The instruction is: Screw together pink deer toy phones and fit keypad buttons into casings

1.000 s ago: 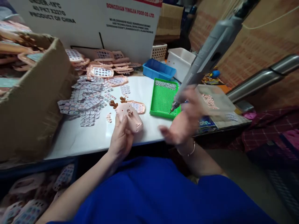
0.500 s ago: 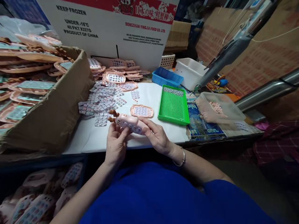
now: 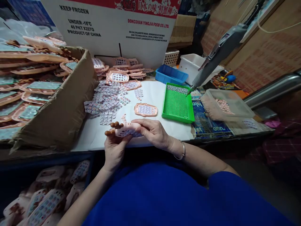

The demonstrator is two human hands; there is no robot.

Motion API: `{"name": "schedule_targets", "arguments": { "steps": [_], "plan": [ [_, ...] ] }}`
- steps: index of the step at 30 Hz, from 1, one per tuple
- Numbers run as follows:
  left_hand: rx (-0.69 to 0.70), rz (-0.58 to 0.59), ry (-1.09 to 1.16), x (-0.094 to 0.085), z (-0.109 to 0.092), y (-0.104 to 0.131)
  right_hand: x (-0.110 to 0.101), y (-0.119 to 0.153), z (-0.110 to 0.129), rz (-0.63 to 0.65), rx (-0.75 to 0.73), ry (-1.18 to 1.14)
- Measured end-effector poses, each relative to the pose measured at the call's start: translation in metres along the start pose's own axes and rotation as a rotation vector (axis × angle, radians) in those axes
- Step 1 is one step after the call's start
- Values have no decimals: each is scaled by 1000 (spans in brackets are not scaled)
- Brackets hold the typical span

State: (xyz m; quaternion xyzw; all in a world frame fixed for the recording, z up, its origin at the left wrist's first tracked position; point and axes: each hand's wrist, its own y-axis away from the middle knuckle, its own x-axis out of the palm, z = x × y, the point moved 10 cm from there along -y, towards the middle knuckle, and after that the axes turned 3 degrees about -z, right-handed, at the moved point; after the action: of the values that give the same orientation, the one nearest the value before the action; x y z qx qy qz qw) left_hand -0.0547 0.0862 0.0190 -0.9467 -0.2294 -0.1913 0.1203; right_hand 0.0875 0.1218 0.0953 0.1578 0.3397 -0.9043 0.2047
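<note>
White worktop [image 3: 91, 136], printed carton [image 3: 113, 34] behind, fingers [image 3: 145, 122] around pink toy [image 3: 127, 126]

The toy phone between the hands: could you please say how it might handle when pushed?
The toy phone looks like moulded plastic, so it is probably fairly stiff. It appears smooth and rounded, so it may be slippery. The brown antlers jut out and could snag.

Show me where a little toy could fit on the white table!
Bare white tabletop shows between the blue bin and the loose shell, and between the left hand and the brown cardboard box. It's crowded farther back on the left, where button sheets and stacked shells cover it.
</note>
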Motion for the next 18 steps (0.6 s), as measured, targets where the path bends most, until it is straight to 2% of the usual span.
{"name": "schedule_targets", "arguments": {
  "steps": [4,8,12,15,18],
  "plan": [
    [144,75,-91,4,-14,3,-3,-2,18,-20,-178,83],
    [267,134,-179,9,-24,8,-1,2,25,-29,-221,92],
    [285,144,-259,9,-24,9,-2,5,30,-80,-248,95],
    [250,140,-297,8,-19,8,-6,5,25,-129,-199,64],
    [195,148,-335,8,-14,8,-8,1,5,-119,-34,-29]
  ]
}}
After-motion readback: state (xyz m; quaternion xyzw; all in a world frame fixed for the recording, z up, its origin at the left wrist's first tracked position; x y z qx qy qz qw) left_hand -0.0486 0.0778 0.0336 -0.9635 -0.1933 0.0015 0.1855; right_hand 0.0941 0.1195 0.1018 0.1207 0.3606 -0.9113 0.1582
